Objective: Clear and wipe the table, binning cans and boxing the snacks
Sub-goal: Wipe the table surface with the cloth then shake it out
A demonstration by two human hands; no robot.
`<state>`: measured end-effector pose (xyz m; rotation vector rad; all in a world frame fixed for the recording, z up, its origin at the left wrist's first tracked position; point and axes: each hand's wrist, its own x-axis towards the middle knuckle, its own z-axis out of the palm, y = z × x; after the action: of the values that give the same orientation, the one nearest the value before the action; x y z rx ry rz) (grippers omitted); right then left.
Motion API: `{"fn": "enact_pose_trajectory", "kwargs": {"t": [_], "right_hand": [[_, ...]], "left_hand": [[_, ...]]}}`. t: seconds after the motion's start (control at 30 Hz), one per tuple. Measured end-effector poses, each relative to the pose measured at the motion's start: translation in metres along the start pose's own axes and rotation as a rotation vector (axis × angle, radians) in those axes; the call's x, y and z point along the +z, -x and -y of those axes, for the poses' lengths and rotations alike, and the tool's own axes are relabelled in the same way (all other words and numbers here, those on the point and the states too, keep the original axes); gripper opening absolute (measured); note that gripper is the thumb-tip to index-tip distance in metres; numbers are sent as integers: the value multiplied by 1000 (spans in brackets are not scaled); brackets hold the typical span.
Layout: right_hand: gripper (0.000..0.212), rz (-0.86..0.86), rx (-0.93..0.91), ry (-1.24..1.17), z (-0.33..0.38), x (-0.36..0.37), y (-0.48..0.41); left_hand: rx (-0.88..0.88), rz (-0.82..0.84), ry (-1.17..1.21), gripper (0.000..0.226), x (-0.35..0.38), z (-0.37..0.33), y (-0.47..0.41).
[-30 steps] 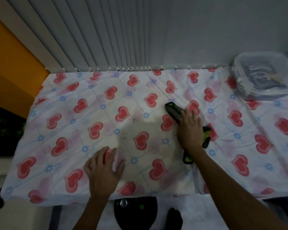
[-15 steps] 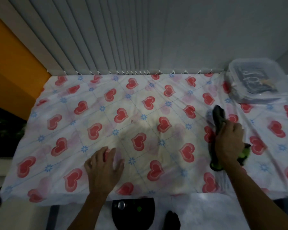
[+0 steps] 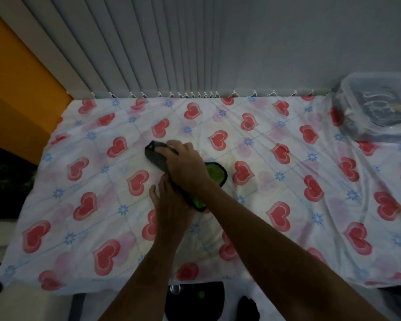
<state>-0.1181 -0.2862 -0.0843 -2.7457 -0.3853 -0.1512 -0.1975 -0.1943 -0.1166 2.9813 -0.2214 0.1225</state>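
**A:** Why was your right hand (image 3: 186, 169) pressed flat on the cloth (image 3: 214, 176)?

**B:** You were wiping. The dark-and-green cloth lay near the middle of the worktop (image 3: 310, 228), and you spread your palm and fingers over it, pinning it down rather than pinching it, probably so that more of it met the heart-print cover.

**A:** And the left hand (image 3: 170, 208)?

**B:** It held nothing. You laid it open on the cover just beside the cloth, under your right wrist, most likely to keep the loose fabric from bunching.

**A:** The snacks and cans?

**B:** No cans showed on the worktop. The lidded clear box (image 3: 377, 107) sat at the far right corner, so only wiping seemed left.
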Motion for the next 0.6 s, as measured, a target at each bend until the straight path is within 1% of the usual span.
{"fn": "enact_pose_trajectory", "kwargs": {"t": [0.07,0.1,0.2,0.4,0.6], "right_hand": [[42,135,-61,0,-12,20,-3],[43,161,-63,-6,-19,26,-2],[49,145,-43,52,-38,24,-2],[52,32,209,143,-99,0,10],[49,-42,439,223,-189,-38,43]], "left_hand": [[-3,-9,-12,73,6,2,3],[-17,-18,-14,68,7,2,3],[-49,-52,-27,63,4,-2,1],[-66,-67,-17,67,3,-3,-2],[-87,3,-49,68,3,-3,-5]]}}
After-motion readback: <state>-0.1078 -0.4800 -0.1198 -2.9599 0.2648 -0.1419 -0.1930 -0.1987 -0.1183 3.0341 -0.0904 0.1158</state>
